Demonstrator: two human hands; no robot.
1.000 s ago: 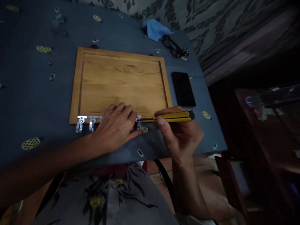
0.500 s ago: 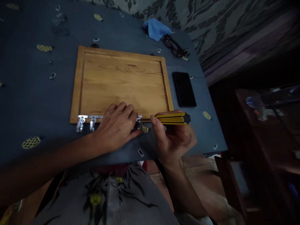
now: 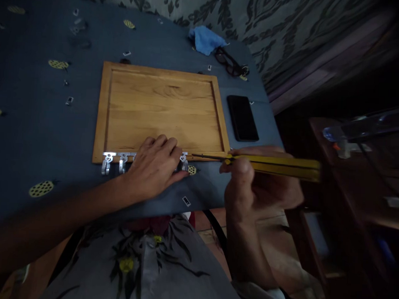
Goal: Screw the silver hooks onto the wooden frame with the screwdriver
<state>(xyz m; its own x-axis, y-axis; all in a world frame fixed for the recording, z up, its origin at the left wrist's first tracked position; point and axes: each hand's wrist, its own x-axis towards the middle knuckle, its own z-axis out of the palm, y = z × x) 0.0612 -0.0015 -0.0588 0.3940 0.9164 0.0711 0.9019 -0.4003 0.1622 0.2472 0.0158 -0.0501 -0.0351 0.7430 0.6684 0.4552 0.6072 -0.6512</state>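
A wooden panel (image 3: 168,107) with a raised border lies flat on the table. Along its near edge sits a row of silver metal hinges (image 3: 107,163). My left hand (image 3: 156,165) is closed over this edge, its curled fingers on the wood and its thumb by the rightmost hinge; it covers the middle hinges. In my right hand (image 3: 260,182) is a screwdriver (image 3: 280,166) with a yellow and black handle. Its thin shaft points left toward the panel's near right edge, the tip a little right of the last hinge. The right hand is slightly blurred.
A black phone (image 3: 242,118) lies right of the panel. Behind are dark glasses (image 3: 231,63) and a blue cloth (image 3: 206,40). Small clear pieces (image 3: 79,26) lie at the back left of the patterned tablecloth (image 3: 29,139). Dark furniture (image 3: 355,194) stands at the right.
My right hand has moved right and nearer, drawing the screwdriver away from the rightmost hinge; its shaft now shows. My left hand has stayed on the hinges.
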